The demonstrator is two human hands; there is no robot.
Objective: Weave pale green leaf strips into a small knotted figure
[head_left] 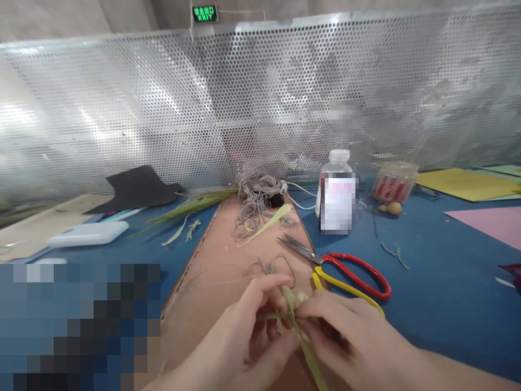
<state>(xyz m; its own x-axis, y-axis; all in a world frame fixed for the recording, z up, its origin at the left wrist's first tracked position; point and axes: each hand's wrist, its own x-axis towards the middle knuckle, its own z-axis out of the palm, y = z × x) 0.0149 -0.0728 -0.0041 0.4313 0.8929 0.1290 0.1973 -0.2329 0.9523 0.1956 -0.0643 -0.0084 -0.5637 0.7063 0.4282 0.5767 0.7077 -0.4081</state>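
Both my hands are close together over a cardboard strip [203, 293] at the bottom centre. My left hand [252, 331] has its fingers curled around a green leaf strip [310, 358], which looks folded or knotted between the hands. The fingertips of my right hand [345, 331] pinch the same strip from the other side. Its lower end trails down past my right fingers. Thin grey cord [280, 266] lies just beyond my left fingertips. Scissors [325, 260] with one red and one yellow handle lie just past my right hand, blades pointing away to the left.
A tangled grey cord bundle [260, 187] and a pale leaf piece [268, 225] lie farther up the cardboard. Right of it stand a clear bottle [338, 157] and a jar [394, 182]. Long green leaves [191, 203] and a white device [89, 233] lie left. A perforated metal panel [163, 108] closes the back.
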